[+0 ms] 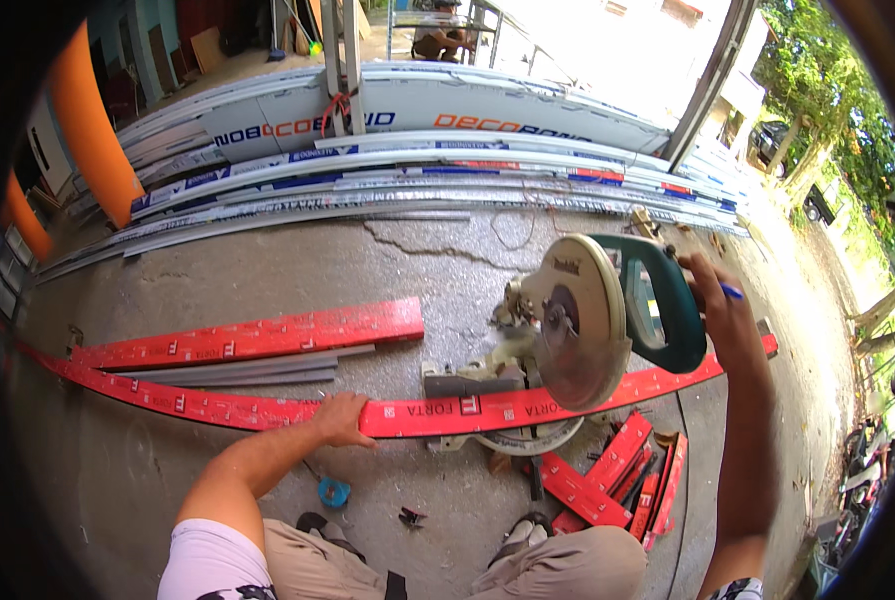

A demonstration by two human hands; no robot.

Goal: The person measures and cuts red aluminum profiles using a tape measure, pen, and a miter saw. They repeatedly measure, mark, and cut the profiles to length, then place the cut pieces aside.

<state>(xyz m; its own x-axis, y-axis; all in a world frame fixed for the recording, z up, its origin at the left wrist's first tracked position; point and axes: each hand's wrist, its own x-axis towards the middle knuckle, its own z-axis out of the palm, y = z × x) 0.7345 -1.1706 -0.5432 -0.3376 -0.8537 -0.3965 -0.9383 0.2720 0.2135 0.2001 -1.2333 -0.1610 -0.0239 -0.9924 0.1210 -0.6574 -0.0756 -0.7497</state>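
A long profile in red printed film [427, 417] lies across the base of a miter saw [579, 325]. My left hand [342, 420] is closed over the profile left of the saw, thumb on the near side. My right hand [715, 300] is closed at the saw's green handle [667, 310], and a blue pen-like thing [731, 292] sticks out by its fingers. The saw head is up, its round guard and blade just above or over the profile; the exact gap cannot be told. Part of the saw's base [527, 440] shows below the profile.
Another red-wrapped profile [257, 335] and bare grey bars [247, 372] lie at the left. Red offcuts [607, 480] are piled near my right foot, a blue tape measure [334, 491] near my left. Long wrapped profiles [417, 180] are stacked behind. A person [442, 40] crouches far back.
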